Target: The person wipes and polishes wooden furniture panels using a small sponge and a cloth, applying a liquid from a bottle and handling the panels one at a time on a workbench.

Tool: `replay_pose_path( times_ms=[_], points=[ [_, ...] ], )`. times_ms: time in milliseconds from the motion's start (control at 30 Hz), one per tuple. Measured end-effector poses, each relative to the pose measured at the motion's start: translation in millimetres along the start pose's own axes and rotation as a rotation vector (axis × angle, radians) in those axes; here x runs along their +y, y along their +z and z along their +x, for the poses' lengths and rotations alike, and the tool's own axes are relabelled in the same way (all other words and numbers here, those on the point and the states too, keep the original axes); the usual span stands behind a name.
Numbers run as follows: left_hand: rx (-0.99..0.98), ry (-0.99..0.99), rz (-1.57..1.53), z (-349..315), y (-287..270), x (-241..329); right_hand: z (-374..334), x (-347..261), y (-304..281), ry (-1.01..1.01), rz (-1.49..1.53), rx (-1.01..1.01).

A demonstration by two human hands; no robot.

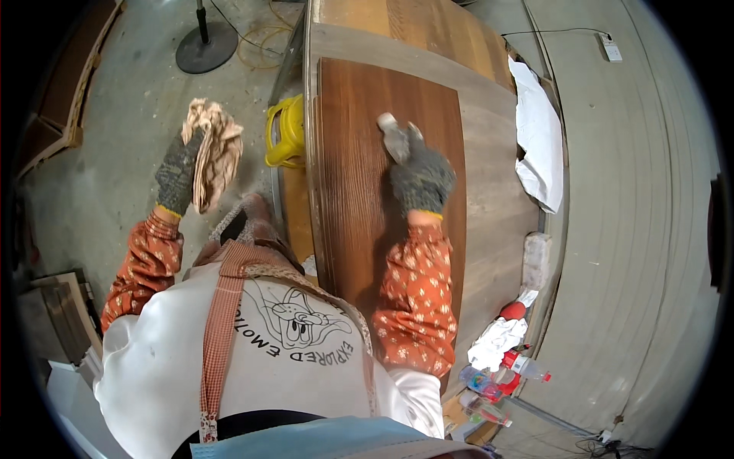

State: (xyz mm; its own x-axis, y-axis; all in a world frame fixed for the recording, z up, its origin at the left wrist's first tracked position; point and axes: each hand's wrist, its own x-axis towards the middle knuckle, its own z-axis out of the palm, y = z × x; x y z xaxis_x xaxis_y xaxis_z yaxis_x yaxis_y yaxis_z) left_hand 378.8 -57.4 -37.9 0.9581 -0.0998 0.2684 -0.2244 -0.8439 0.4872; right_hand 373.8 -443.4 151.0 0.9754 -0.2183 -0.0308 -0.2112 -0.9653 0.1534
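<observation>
Left of the brown panel [352,153]: gloved left hand [177,177] closed around a crumpled beige cloth [218,157], well apart from the panel. Just beside the panel's left edge: yellow plastic stool [287,131], set lower. Panel lies flat on the counter [497,161]. Gloved right hand [423,177] over the panel, fingers bunched forward; tips pale and blurred, so cannot tell whether they pinch anything. Right of the panel: white sheet [538,141]; off its near right corner, plastic bottles [524,366].

The crumpled cloth [219,157] partly concealed the left hand [177,176]. The right sleeve [417,298] hid some brown board [359,153]. The counter's [493,176] far end lay out of view.
</observation>
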Motion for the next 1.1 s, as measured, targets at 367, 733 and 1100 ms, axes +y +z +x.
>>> replay_pose_path(
  times_ms=[367, 733, 1100],
  points=[
    [-0.248, 0.353, -1.201, 138.6, -14.8, 134.1, -201.3, 106.9, 57.2, 0.539, 0.208, 0.193],
    [-0.183, 1.237, -0.457, 16.2, 132.9, 325.7, -269.3, 65.8, 93.0, 1.036, 0.575, 0.975],
    [0.000, 0.635, 0.388, 180.6, 62.2, 200.9, -275.9, 78.6, 115.2, 0.838, -0.241, 0.750]
  ],
)
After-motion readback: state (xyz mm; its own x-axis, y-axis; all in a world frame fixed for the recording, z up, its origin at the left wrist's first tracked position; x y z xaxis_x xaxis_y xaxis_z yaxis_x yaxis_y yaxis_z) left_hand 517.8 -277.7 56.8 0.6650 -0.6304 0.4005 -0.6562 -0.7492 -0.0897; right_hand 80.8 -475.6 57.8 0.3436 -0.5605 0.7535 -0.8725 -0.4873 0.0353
